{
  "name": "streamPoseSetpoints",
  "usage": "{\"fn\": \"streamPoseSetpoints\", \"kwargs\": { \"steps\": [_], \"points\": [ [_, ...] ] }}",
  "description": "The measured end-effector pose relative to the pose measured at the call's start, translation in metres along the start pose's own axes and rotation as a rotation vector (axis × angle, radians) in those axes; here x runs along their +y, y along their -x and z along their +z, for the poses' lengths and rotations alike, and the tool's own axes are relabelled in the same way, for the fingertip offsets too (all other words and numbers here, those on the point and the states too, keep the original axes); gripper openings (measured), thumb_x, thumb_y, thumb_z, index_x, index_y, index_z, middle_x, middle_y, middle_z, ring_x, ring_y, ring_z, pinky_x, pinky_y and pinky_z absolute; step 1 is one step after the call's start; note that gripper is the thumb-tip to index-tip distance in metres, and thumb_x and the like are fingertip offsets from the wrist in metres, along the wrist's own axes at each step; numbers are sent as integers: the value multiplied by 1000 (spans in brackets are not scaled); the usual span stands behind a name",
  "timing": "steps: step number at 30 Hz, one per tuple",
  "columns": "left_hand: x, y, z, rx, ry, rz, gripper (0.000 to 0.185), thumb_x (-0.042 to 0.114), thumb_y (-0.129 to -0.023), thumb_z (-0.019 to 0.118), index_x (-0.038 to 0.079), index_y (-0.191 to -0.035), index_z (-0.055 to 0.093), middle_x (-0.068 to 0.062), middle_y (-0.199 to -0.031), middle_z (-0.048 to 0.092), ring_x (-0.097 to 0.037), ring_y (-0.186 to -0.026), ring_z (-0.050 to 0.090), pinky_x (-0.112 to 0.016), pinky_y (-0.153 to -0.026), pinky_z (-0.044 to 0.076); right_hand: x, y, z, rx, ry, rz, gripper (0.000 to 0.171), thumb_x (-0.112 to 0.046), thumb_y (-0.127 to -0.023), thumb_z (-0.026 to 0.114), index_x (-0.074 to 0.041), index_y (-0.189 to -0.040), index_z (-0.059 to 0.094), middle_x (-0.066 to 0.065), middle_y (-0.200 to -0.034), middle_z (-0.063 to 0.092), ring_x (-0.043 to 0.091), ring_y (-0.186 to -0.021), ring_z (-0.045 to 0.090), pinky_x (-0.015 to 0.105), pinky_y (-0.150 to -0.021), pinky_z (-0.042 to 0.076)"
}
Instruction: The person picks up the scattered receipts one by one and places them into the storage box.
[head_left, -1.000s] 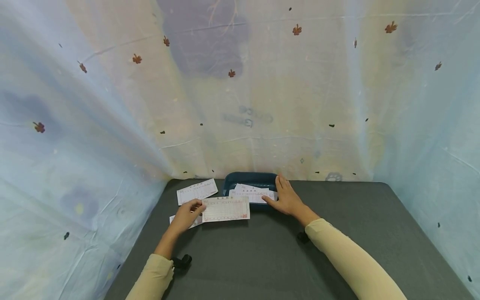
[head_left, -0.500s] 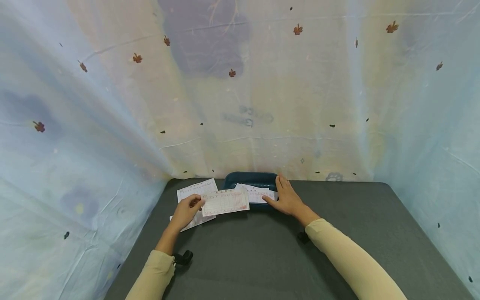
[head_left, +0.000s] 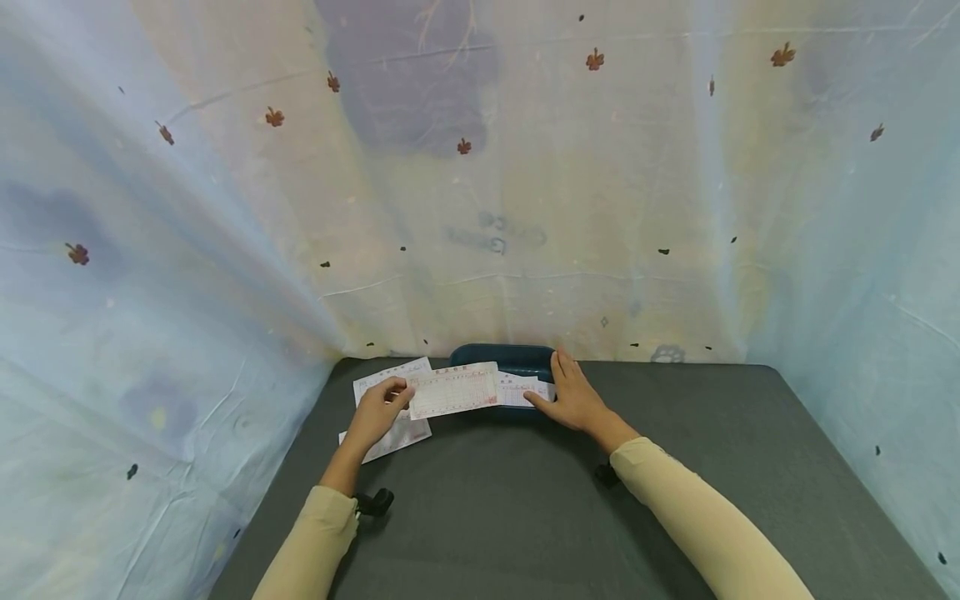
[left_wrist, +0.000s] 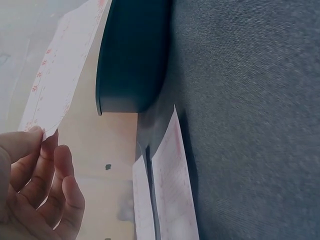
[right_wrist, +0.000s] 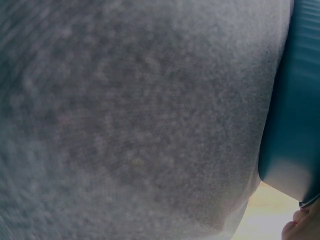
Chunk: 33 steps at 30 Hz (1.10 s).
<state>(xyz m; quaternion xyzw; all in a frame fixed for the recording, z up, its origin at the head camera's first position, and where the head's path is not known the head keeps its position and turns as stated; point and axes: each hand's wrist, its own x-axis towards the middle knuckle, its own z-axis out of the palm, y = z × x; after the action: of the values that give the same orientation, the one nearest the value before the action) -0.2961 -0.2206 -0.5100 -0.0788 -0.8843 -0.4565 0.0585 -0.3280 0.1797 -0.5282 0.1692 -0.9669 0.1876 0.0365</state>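
left hand (head_left: 377, 414) pinching the left end of a red-printed slip (head_left: 453, 389), thumb over curled fingers (left_wrist: 47, 170); slip held off the desk (head_left: 525, 500), its right part hanging over the left half of the dark blue tray (head_left: 501, 357). right hand (head_left: 573, 396) laid flat against the tray's right end, fingers straight, thumb pressing down the loose slips (head_left: 521, 388) lying in the tray. tray sitting at the far edge of the grey desk, against the pale curtain (head_left: 480, 167). two more slips left of the tray: one (head_left: 378, 379) flat on the desk just behind the left hand, another (head_left: 397, 435) partly under that hand, nearer than the tray.
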Motion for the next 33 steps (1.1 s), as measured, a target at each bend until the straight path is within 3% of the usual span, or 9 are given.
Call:
{"fn": "streamPoseSetpoints", "kwargs": {
  "steps": [8,15,27,33],
  "points": [
    [5,-13,6,-7,-20,18,38,35,-110,66,4,-132,69,-16,-124,73,-34,-112,72,-51,-90,60,1,2,1,-14,-9,8,112,-70,-102,55,9,-168,8,26,-178,4,40,-166,5,55,-133,13],
    [11,-28,9,-29,-33,30,38,34,-110,65,4,-134,68,-16,-123,73,-36,-105,74,-48,-83,61,0,3,0,-22,-10,11,112,-70,-102,55,8,-168,8,26,-178,5,39,-166,5,54,-133,12],
    [23,-41,18,-26,-28,44,34,28,-109,67,2,-132,70,-15,-119,74,-29,-100,75,-47,-84,60,0,1,0,-19,2,13,112,-71,-103,53,8,-168,7,26,-178,4,40,-166,5,55,-133,11],
    [27,-46,25,-30,-43,51,35,26,-109,68,0,-132,70,-16,-120,74,-32,-103,75,-49,-85,61,-1,2,-2,-13,-6,10,112,-70,-103,54,9,-168,9,26,-178,4,40,-166,5,55,-133,11]
  ]
}}
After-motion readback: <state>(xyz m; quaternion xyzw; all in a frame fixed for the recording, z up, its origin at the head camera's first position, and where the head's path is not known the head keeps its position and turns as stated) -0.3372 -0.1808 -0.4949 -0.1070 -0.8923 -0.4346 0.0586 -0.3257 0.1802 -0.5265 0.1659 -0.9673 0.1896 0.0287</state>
